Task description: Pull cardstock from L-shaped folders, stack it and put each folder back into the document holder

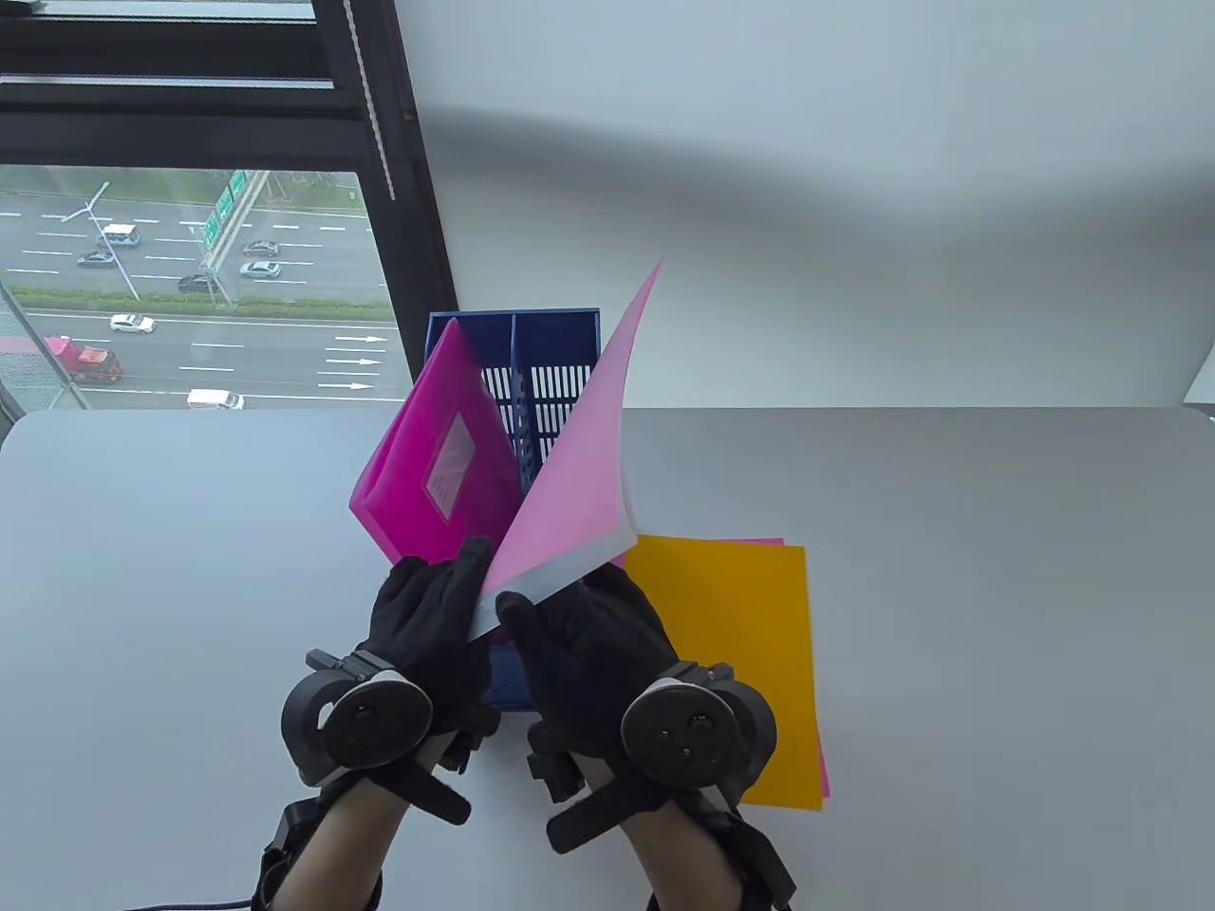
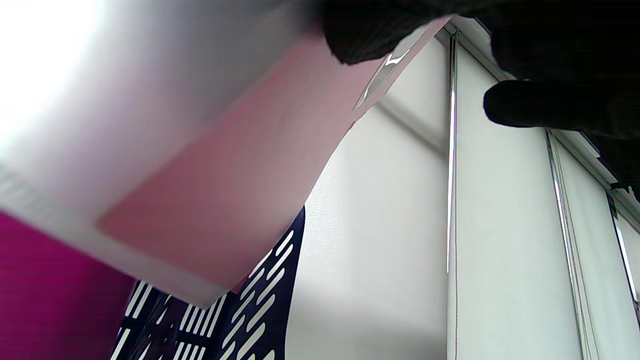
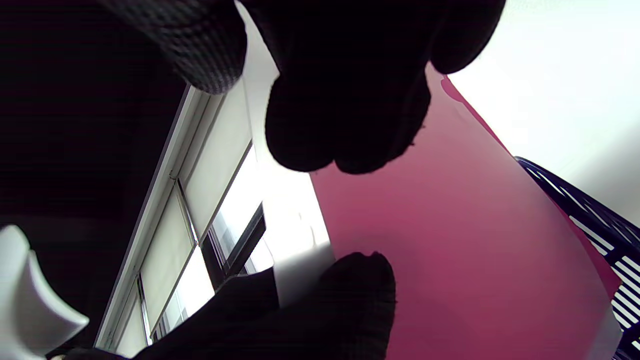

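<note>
A clear L-shaped folder [image 1: 560, 574] with pink cardstock [image 1: 584, 446] inside stands tilted above the blue document holder [image 1: 546, 332]. Both hands grip its lower corner. My left hand [image 1: 465, 588] holds it from the left, my right hand [image 1: 536, 617] pinches it from the right. In the right wrist view the fingers [image 3: 345, 100] and thumb [image 3: 355, 300] clamp the pink cardstock [image 3: 450, 225]. The left wrist view shows the pink cardstock [image 2: 225, 175] under my glove. A magenta folder [image 1: 437, 455] leans in the holder's left slot. Orange cardstock [image 1: 731, 655] lies flat on the right.
A pink sheet edge [image 1: 824, 778] shows under the orange cardstock. The grey table [image 1: 997, 617] runs to a white wall behind. A window [image 1: 190, 285] fills the far left. The magenta folder [image 2: 40, 290] and the holder's slotted wall [image 2: 260, 310] sit close below my left wrist.
</note>
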The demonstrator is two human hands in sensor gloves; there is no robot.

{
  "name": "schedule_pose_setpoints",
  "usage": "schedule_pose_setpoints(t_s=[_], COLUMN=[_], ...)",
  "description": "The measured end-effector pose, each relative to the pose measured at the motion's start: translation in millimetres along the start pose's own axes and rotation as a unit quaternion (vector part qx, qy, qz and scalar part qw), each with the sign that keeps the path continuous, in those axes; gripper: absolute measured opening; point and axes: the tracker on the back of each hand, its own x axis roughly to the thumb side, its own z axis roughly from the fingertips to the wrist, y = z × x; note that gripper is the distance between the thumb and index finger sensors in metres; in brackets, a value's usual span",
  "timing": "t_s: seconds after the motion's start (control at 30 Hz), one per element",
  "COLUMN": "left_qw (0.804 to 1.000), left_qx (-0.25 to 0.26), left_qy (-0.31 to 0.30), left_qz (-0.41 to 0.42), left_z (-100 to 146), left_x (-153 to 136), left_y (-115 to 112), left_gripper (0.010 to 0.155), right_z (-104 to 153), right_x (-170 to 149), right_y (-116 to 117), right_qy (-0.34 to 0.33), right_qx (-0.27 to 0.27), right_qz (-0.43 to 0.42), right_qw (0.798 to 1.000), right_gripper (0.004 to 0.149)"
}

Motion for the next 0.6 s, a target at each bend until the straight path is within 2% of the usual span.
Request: schedule_pose_setpoints(t_s=[0.1, 0.33, 0.6], left_qw=[0.999, 0.986, 0.953], left_qx=[0.005, 0.028, 0.004], left_qy=[0.010, 0.050, 0.060], left_qz=[0.044, 0.155, 0.296], left_z=[-1, 0, -2], left_x=[-8, -34, -61], left_y=[6, 24, 32], left_gripper=[0.051, 0.048, 0.045], right_z=[-1, -7, -10], right_x=[0, -19, -48], right_y=[-5, -33, -69], right_qy=[-0.012, 0.015, 0.063], right_qx=[0.015, -0.028, -0.071], right_qz=[-0.012, -0.011, -0.017], right_qw=[1.000, 0.999, 0.995], right_gripper=[0.057, 0.057, 0.059])
